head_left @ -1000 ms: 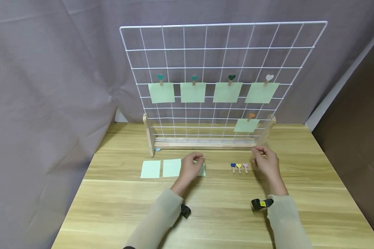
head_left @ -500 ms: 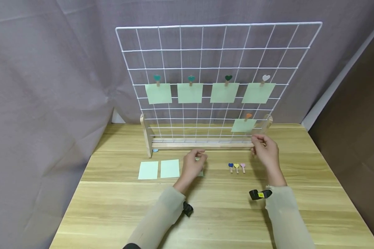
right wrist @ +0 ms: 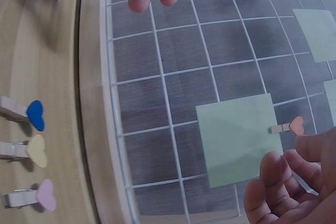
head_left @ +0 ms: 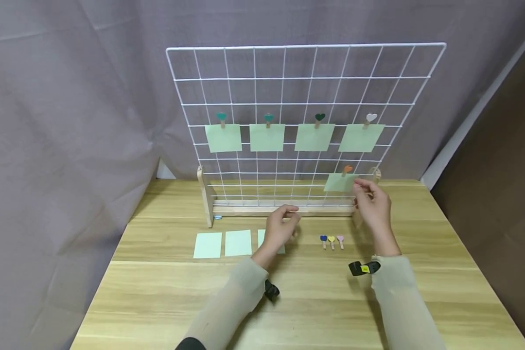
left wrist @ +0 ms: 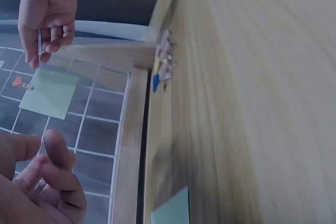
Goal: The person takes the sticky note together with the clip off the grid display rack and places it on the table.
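Observation:
My right hand (head_left: 375, 204) is raised at the grid's lower right, fingers loosely bent and holding nothing. Its fingertips overlap the edge of a pale green paper note (right wrist: 236, 140) in the right wrist view. A wooden clothespin with an orange heart (right wrist: 286, 127) pins that note to the white wire grid (head_left: 284, 78). Between the grid's base and a green note (head_left: 261, 236) on the table hovers my left hand (head_left: 280, 228); nothing is between its thumb and fingers. This hand partly covers the note below it.
Several green notes (head_left: 267, 138) hang higher up under heart clothespins. On the table lie two more notes (head_left: 238, 243), plus clothespins with blue (right wrist: 35, 115), yellow (right wrist: 37, 150) and pink (right wrist: 46, 194) hearts. A wooden foot (head_left: 205, 199) supports the grid.
My right hand has risen from beside the loose clothespins to the lower hanging note. The left hand has shifted right and slightly forward, uncovering part of the third table note.

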The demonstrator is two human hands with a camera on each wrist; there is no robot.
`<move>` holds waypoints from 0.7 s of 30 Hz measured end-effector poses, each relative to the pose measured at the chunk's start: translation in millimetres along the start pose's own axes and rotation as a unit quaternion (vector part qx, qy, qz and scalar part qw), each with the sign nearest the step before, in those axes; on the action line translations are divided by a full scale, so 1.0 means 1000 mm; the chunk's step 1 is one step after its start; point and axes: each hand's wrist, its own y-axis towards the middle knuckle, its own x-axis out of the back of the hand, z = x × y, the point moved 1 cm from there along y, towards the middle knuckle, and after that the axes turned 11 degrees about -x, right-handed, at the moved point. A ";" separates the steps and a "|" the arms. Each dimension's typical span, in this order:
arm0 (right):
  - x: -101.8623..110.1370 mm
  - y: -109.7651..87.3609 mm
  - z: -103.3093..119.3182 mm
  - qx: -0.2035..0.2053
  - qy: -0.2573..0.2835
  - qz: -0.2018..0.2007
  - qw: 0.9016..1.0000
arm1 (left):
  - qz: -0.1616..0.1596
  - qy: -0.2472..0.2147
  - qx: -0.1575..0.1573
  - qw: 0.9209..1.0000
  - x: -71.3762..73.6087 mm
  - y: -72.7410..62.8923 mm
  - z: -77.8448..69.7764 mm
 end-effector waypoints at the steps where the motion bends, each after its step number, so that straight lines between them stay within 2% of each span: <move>1: -0.001 0.001 0.001 0.001 0.004 -0.002 1.000 | -0.001 -0.005 0.004 1.000 -0.002 0.001 -0.001; 4: -0.002 0.005 0.005 0.006 0.012 -0.006 1.000 | 0.006 -0.010 0.008 1.000 -0.006 0.004 -0.003; 10: -0.004 0.010 0.015 0.026 0.018 -0.012 0.999 | 0.035 -0.014 -0.010 0.999 -0.015 0.011 -0.009; 21: -0.005 0.014 0.023 0.038 0.021 0.000 0.999 | 0.012 -0.018 -0.013 1.000 -0.032 0.026 -0.021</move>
